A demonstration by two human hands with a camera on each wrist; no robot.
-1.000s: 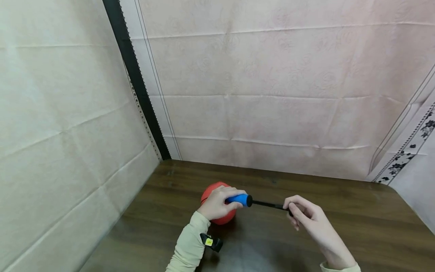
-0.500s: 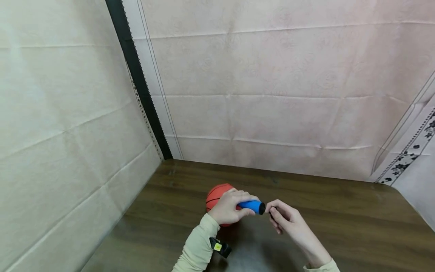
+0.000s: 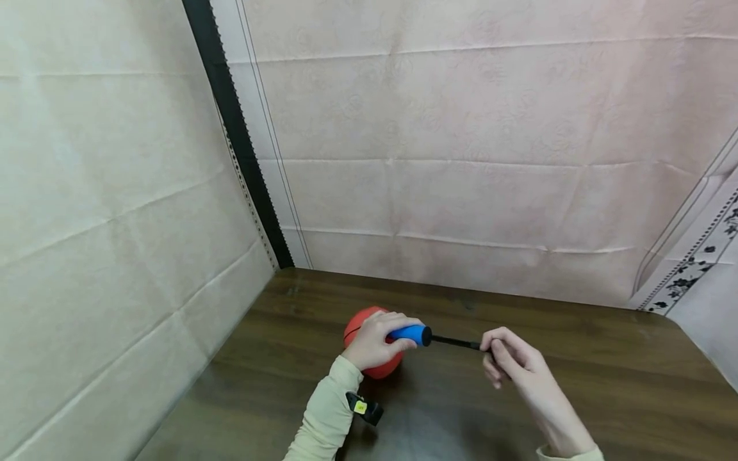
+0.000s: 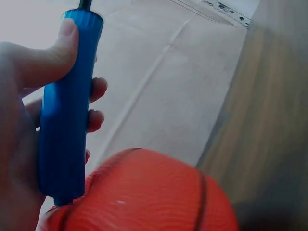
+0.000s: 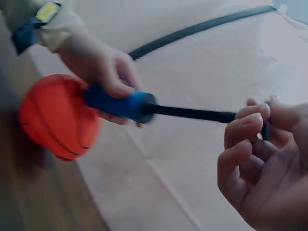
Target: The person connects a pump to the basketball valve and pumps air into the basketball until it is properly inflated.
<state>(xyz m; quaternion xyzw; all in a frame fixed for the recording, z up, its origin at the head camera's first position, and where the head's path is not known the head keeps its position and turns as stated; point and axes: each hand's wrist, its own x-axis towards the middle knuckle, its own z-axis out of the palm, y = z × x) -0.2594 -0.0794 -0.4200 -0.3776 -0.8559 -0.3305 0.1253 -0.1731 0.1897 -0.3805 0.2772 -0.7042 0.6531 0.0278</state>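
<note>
My left hand grips the blue barrel of a small hand pump, its thumb lying along the barrel in the left wrist view. At the barrel's lower end is a red toy basketball with black lines. The two meet there, but the joint itself is hidden. A black rod extends from the barrel's other end. My right hand pinches the small black handle at the rod's tip, with fingers curled. Whether the ball touches the table cannot be told.
A brown wood-grain table lies under the hands. Pale creased cloth hangs behind it, and more cloth covers the left side. A black strip runs down the left corner. A black wrist device sits on the left sleeve.
Half a second ago my right hand had pushed the rod in close to the barrel. Now it has drawn the rod out rightward again, while my left hand, pump and ball have shifted slightly left.
</note>
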